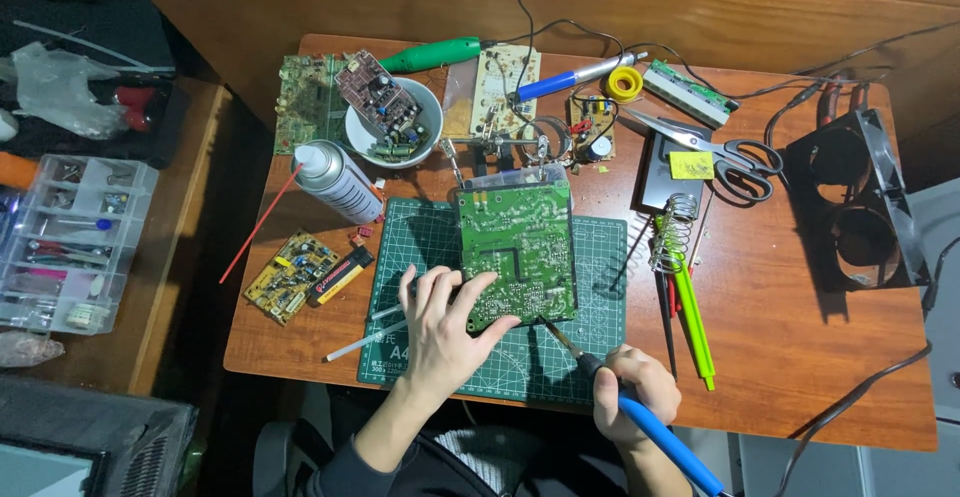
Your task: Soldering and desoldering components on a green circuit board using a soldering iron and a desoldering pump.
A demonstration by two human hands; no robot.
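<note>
From my remote seat I see the left hand point(440, 329) spread flat, fingers open, pressing on the lower left corner of a green circuit board point(517, 252) that lies solder-side up on a green cutting mat point(410, 232) in the middle of the wooden table point(800, 357). The board's far edge sits at the clips of a helping-hands stand point(520, 147). The right hand point(632, 389) is closed around the blue handle of a soldering iron point(650, 427), whose tip points at the board's near edge, just beside the left thumb. To the right of the mat stand a coiled iron holder point(672, 232) and some green pens point(692, 322); scissors point(715, 152) lie beyond. To the left I see a spray can point(335, 179), a white bowl point(425, 132) with a small board in it, and a yellow board point(290, 275).
</note>
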